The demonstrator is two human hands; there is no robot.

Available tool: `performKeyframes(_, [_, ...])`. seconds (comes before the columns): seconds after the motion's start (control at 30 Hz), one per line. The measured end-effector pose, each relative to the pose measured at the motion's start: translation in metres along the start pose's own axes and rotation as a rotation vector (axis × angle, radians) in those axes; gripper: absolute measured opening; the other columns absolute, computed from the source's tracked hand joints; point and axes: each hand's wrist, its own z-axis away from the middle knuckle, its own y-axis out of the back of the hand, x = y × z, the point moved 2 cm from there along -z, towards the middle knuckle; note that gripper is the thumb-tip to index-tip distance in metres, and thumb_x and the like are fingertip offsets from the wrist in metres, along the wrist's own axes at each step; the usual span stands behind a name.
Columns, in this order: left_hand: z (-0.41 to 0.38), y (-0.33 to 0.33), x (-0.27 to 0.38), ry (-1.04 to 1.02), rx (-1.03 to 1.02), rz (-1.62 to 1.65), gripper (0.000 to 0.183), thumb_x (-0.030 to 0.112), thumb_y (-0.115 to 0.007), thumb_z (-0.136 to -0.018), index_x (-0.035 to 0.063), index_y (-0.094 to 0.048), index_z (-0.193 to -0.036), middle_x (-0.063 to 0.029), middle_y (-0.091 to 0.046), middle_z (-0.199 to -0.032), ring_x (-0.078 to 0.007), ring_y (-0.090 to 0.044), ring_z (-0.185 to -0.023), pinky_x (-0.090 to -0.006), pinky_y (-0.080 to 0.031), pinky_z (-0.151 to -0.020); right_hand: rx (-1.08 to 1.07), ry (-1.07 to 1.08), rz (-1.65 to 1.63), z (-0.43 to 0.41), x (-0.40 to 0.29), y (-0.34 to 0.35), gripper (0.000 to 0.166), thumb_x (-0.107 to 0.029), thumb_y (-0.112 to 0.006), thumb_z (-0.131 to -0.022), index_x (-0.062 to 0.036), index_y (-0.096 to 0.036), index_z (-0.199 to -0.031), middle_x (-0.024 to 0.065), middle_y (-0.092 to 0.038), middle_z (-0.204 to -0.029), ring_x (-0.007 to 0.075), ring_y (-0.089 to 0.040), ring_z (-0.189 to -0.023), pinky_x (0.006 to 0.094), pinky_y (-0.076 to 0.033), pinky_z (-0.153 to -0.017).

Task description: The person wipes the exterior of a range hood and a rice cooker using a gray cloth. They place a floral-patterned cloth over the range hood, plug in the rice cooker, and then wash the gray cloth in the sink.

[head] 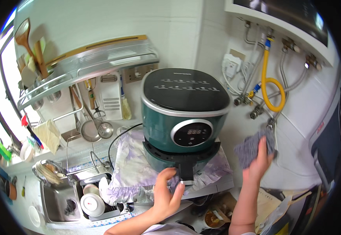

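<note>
A dark green air fryer (158,123) with a black top and a lit round control panel stands on a floral cloth (129,170). Its basket drawer (158,160) is pulled partway out. My left hand (167,194) is at the black drawer handle (185,171), thumb and fingers apart on its left and lower side; whether they touch it is unclear. Off to the right of the air fryer, my right hand (258,164) grips a crumpled grey cloth (254,147) in front of the white wall, below the hoses.
A yellow gas hose (265,67) and metal pipes hang at the right. On the left are a wall rack (105,63) with utensils, a steel sink (48,205) and a dish rack holding bowls (92,204). A black cord (114,141) runs beside the air fryer.
</note>
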Motion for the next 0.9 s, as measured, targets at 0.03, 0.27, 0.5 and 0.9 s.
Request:
performKeyframes(0.03, [0.004,0.009,0.01,-0.247,0.14,-0.084,0.037,0.028,-0.062,-0.075,-0.001,-0.048,-0.093,-0.0181,-0.052,-0.092,-0.0251,-0.051,-0.081,-0.0339,-0.043,-0.069,-0.103,-0.036,-0.065,0.027,-0.019,-0.025,0.025,-0.015,-0.055,-0.083,-0.0023,-0.047,-0.103,0.006,-0.054,-0.093,0.0136,-0.053,-0.083,0.0277,-0.045,-0.069])
performKeyframes(0.27, [0.005,0.049,0.016,0.304,-0.037,0.695,0.051,-0.004,-0.071,-0.058,0.0017,-0.049,-0.103,-0.0084,-0.053,-0.102,-0.0164,-0.053,-0.091,-0.0278,-0.042,-0.079,-1.037,-0.858,-0.344,0.089,-0.02,-0.095,0.057,-0.025,-0.055,-0.083,-0.0004,-0.027,-0.126,0.0107,-0.042,-0.121,0.0189,-0.046,-0.107,0.0343,-0.035,-0.092])
performKeyframes(0.5, [-0.107,0.102,0.033,-0.503,0.055,0.243,0.04,0.005,-0.053,-0.062,-0.0001,-0.051,-0.102,-0.0187,-0.046,-0.1,-0.0265,-0.049,-0.09,-0.0364,-0.041,-0.078,-0.415,0.673,0.655,-0.033,-0.01,-0.102,0.022,-0.01,-0.045,-0.085,0.0031,-0.056,-0.1,0.0141,-0.056,-0.106,0.0232,-0.05,-0.103,0.032,-0.035,-0.091])
performKeyframes(0.9, [-0.095,0.014,0.002,-0.834,-0.109,-0.702,0.015,0.019,-0.06,-0.056,0.0174,-0.051,-0.067,-0.0003,-0.038,-0.069,-0.0086,-0.042,-0.049,-0.0233,-0.032,-0.035,-0.567,0.697,0.661,-0.051,0.032,-0.111,0.024,-0.01,-0.042,-0.084,0.0026,-0.062,-0.089,0.0107,-0.062,-0.094,0.0261,-0.053,-0.1,0.0387,-0.029,-0.096])
